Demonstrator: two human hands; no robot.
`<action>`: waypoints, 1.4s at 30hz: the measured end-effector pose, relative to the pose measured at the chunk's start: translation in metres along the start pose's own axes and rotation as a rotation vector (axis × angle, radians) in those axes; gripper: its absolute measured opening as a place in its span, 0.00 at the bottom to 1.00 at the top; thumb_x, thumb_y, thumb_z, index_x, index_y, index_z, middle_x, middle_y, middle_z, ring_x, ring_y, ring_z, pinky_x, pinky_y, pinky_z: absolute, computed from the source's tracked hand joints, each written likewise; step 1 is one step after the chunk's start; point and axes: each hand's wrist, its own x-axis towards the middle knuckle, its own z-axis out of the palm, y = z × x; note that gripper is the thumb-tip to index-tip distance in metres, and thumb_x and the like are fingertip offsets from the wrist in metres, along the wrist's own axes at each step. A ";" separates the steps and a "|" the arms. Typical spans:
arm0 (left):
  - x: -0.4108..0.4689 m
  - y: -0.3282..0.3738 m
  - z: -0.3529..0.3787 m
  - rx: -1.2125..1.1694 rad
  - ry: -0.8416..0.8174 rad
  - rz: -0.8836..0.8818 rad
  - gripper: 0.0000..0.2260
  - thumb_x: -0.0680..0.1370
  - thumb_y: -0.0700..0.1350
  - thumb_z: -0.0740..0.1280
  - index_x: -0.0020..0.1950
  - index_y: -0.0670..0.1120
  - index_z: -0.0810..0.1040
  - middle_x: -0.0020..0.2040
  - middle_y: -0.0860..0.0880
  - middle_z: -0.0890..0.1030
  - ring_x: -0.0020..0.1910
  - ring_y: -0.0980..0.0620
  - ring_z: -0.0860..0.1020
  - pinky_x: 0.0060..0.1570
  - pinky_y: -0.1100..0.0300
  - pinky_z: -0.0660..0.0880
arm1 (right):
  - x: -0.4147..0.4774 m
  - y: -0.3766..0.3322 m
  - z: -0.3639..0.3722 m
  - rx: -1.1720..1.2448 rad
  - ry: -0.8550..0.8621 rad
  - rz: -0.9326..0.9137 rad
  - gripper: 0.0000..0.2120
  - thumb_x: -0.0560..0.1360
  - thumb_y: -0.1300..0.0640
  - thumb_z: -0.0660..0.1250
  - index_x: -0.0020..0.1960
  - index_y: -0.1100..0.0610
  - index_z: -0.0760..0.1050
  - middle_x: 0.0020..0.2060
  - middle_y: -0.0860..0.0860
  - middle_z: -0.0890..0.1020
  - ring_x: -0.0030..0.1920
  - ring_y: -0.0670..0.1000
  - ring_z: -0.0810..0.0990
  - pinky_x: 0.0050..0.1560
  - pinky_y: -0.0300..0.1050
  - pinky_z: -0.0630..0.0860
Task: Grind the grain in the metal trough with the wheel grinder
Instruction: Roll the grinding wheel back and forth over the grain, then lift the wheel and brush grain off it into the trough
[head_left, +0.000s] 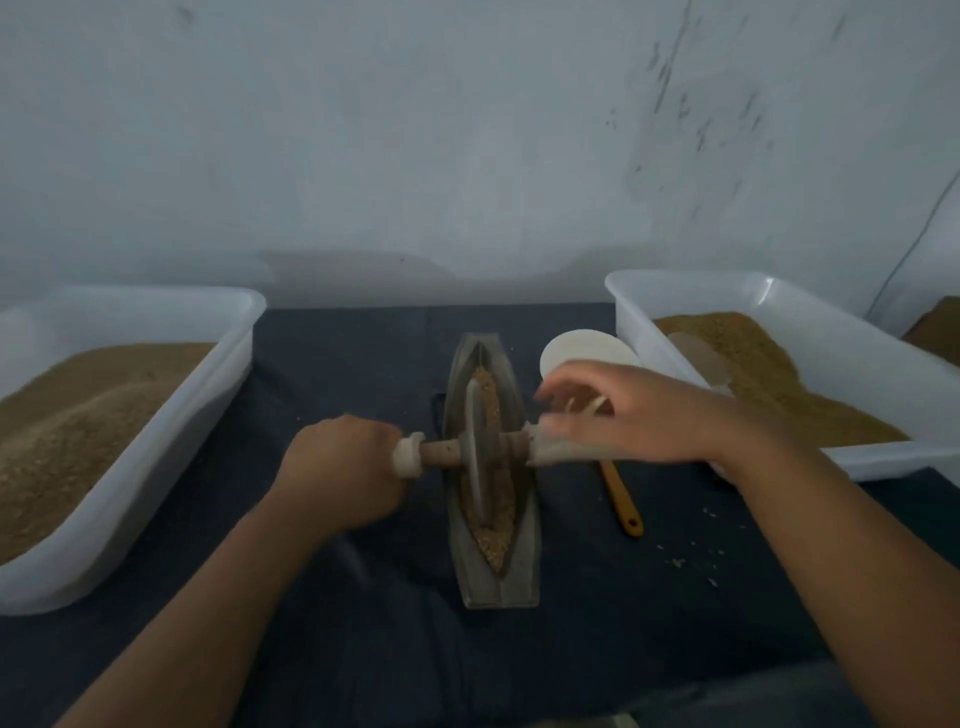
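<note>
Your two forearms reach in from the bottom edge, over a tabletop (332, 364) covered in dark cloth. Your left hand (337, 473) is closed around the left handle of the wheel grinder (475, 447), whose pale end cap shows just past your knuckles. Your right hand (634, 415) is blurred, with the fingers spread loosely over the right handle; you cannot tell whether it actually grips it. One metal trough (493, 571), boat-shaped, lies lengthwise straight ahead of you in the middle of the tabletop, and the grain (493, 540) fills its narrow channel. The single wheel stands upright in that channel, with the axle crossing it from side to side. Two white plastic tubs flank the work: a left tub (156, 415) and a right tub (857, 374), each heaped with brown grain or meal. Just beside the trough on its right, one round white dish (576, 348) sits partly behind your right hand, and one yellow-handled utensil (621, 499) lies under your wrist, its head hidden. A few loose flecks (696, 556) are scattered on the cloth to the right. A pale, scuffed wall (467, 130) closes the back.
</note>
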 end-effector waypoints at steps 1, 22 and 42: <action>-0.002 -0.001 0.004 -0.032 0.015 -0.018 0.17 0.79 0.63 0.62 0.36 0.53 0.74 0.35 0.55 0.80 0.36 0.51 0.80 0.38 0.55 0.77 | -0.004 -0.002 -0.011 0.168 0.095 0.002 0.14 0.81 0.30 0.61 0.60 0.34 0.79 0.57 0.31 0.82 0.57 0.30 0.79 0.52 0.32 0.76; -0.022 -0.002 0.024 -0.347 0.267 -0.122 0.15 0.74 0.57 0.72 0.30 0.55 0.74 0.27 0.57 0.77 0.30 0.50 0.78 0.32 0.59 0.71 | 0.009 0.077 0.067 0.010 0.348 0.381 0.18 0.86 0.41 0.55 0.42 0.40 0.78 0.32 0.45 0.83 0.35 0.45 0.83 0.44 0.49 0.79; -0.023 -0.004 0.020 -0.512 0.362 -0.117 0.14 0.73 0.55 0.76 0.32 0.52 0.77 0.29 0.57 0.79 0.31 0.51 0.80 0.34 0.54 0.78 | 0.115 -0.018 0.049 0.101 0.550 0.145 0.12 0.87 0.52 0.62 0.52 0.61 0.72 0.40 0.57 0.81 0.37 0.55 0.78 0.36 0.41 0.70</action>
